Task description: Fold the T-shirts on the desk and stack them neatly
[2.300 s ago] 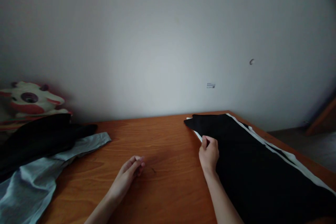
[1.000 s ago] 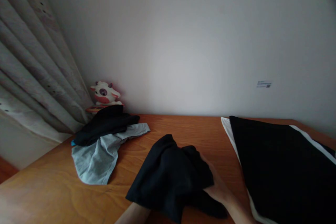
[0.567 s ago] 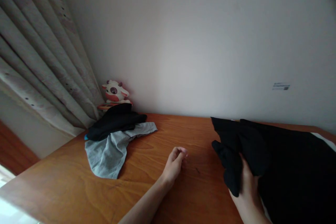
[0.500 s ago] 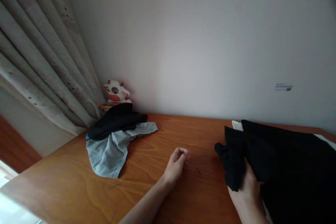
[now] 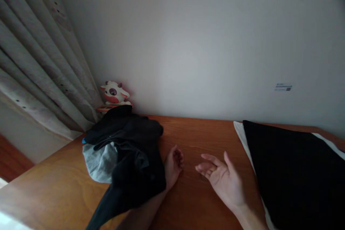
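Home room, by look: patterned curtain, toy cow, clothes on wooden tabletop.

The right hand is bare, with long, slender fingers that narrow toward rounded tips. The thumb is slim and tapers to its end. Below the fingers the palm is fairly narrow, marked by faint creases, with a fuller pad at the base of the thumb. Behind the hand a slim wrist runs into a bare right forearm, smooth along its edge. The left hand is bare too, narrow in shape, its fingers in shadow and too dim for the nails to be made out. Behind that hand, the left forearm is bare where it shows, slender and smooth, and partly hidden.
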`<state>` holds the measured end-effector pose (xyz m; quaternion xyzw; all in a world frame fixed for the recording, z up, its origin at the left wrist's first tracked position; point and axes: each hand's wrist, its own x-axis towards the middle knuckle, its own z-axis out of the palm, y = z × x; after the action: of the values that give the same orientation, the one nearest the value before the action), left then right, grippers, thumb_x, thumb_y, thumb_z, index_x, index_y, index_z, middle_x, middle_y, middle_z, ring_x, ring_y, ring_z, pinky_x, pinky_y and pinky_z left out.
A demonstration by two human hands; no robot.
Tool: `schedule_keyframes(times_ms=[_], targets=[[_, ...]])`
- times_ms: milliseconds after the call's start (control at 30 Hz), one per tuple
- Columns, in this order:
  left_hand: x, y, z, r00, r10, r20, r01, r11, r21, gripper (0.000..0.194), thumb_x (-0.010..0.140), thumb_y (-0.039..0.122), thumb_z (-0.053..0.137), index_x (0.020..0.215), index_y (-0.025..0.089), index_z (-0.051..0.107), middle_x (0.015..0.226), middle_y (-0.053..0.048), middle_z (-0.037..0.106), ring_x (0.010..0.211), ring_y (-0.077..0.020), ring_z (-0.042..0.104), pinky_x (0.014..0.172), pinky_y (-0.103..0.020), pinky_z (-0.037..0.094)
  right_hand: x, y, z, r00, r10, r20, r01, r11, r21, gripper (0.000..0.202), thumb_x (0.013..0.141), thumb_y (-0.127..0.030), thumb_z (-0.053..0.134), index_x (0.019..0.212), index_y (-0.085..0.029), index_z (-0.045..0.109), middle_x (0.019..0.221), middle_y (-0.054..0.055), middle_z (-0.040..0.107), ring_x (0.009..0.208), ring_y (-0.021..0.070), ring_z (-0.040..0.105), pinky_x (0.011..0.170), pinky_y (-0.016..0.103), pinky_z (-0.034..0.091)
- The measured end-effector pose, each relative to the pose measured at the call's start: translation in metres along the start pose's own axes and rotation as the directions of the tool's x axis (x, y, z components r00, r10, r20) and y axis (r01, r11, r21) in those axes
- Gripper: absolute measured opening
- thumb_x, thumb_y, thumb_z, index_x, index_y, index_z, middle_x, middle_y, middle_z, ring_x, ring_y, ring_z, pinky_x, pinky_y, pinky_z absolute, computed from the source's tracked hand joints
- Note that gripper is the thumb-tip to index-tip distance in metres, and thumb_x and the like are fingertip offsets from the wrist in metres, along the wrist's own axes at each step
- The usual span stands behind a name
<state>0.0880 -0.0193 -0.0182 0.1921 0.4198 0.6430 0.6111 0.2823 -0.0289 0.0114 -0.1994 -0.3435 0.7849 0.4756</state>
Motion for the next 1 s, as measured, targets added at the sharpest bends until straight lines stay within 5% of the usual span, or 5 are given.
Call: schedule_keyframes(times_ms=[333, 533, 667, 767, 1000], targets=[[-0.009, -0.003, 0.013, 0.997, 0.060, 0.041, -0.065, 0.987, 0.149, 0.047, 0.058, 0.056, 0.086, 0.063, 0.018, 0.059, 0.061, 0.003, 0.057, 0.053, -0.0066, 0.046, 0.052, -0.020, 0.034, 0.015, 0.017, -0.020, 0.922, -0.056, -0.384, 0.065, 0.998, 0.010, 0.049, 0.056, -0.052, 0.092, 0.082, -0.015, 0.075, 0.068, 0.001, 0.066, 0.064, 0.0131, 0.055, 0.060, 0.023, 0.049], [-0.012, -0.002, 0.011, 0.995, 0.081, 0.057, -0.090, 0.980, 0.178, 0.047, 0.060, 0.057, 0.086, 0.062, 0.018, 0.059, 0.061, 0.004, 0.056, 0.054, -0.0071, 0.045, 0.052, -0.020, 0.034, 0.017, -0.006, -0.028, 0.808, -0.090, -0.582, 0.321, 0.896, 0.306, 0.028, 0.087, -0.048, 0.069, 0.087, -0.020, 0.067, 0.066, -0.005, 0.059, 0.053, 0.0084, 0.050, 0.051, 0.019, 0.045], [-0.003, 0.005, 0.009, 0.995, 0.099, 0.009, -0.099, 0.987, 0.124, 0.046, 0.056, 0.052, 0.088, 0.065, 0.019, 0.057, 0.061, 0.006, 0.054, 0.054, -0.0065, 0.045, 0.050, -0.020, 0.035, 0.012, -0.032, -0.058, 0.720, -0.075, -0.690, 0.465, 0.790, 0.400, 0.056, 0.100, -0.064, 0.032, 0.076, -0.021, 0.058, 0.066, -0.002, 0.059, 0.051, 0.0084, 0.052, 0.049, 0.020, 0.043], [0.006, 0.026, 0.003, 0.994, 0.099, -0.039, -0.095, 0.992, 0.082, 0.042, 0.056, 0.044, 0.086, 0.069, 0.020, 0.054, 0.058, 0.008, 0.051, 0.051, -0.0062, 0.042, 0.047, -0.020, 0.034, 0.007, -0.043, -0.085, 0.655, -0.244, -0.715, 0.513, 0.839, 0.184, 0.071, 0.098, -0.072, 0.011, 0.071, -0.024, 0.055, 0.060, -0.001, 0.056, 0.047, 0.0115, 0.051, 0.048, 0.025, 0.043], [0.017, 0.111, -0.040, 0.935, 0.217, -0.282, -0.183, 0.973, 0.142, 0.024, 0.081, 0.033, 0.059, 0.066, 0.021, 0.044, 0.052, 0.008, 0.050, 0.049, -0.0061, 0.043, 0.049, -0.018, 0.038, 0.009, -0.043, -0.112, 0.571, -0.403, -0.715, 0.515, 0.854, -0.070, 0.054, 0.099, -0.066, 0.027, 0.072, -0.027, 0.055, 0.050, -0.005, 0.049, 0.038, 0.0127, 0.043, 0.042, 0.025, 0.034]])
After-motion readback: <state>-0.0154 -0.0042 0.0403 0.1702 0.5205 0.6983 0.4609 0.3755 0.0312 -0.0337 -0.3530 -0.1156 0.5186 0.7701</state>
